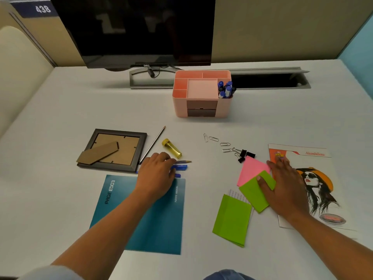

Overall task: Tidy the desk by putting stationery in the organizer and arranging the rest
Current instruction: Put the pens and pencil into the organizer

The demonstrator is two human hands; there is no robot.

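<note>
Notebook with a teal cover point(141, 215) lies flat nearest to the person, and the left forearm crosses over it. To the right of this arm a folded green paper sheet point(232, 221) lies on the white desk point(60, 118), with a lined white paper partly under it.

The left hand point(156, 172) rests palm down just beyond the notebook, its fingers curled over blue plastic pens point(179, 168) and a thin pencil with a sharp tip point(186, 161); whether the fingers really pinch them I cannot tell. Just left of this hand is a dark picture frame lying face down with its cardboard stand up point(113, 150), and a long black pencil point(153, 144) lies along the frame's right edge. Just beyond the fingers lies a yellow transparent tube with a cap point(172, 148).

The right hand point(282, 182) is open and flat, pressing on a second green paper sheet point(252, 190) and on a magazine with a drawing of a woman in an orange hat point(314, 178). A pink paper sheet point(252, 168) lies partly under the green one, just left of the fingers. Black binder clips point(245, 154) and silver paper clips point(214, 139) are scattered beyond it, to the left.

Farther away, between both hands, stands a pink plastic desk organizer with small drawers point(201, 93); blue markers point(226, 89) stand in its right compartment. Behind it is a black monitor point(137, 29).
</note>
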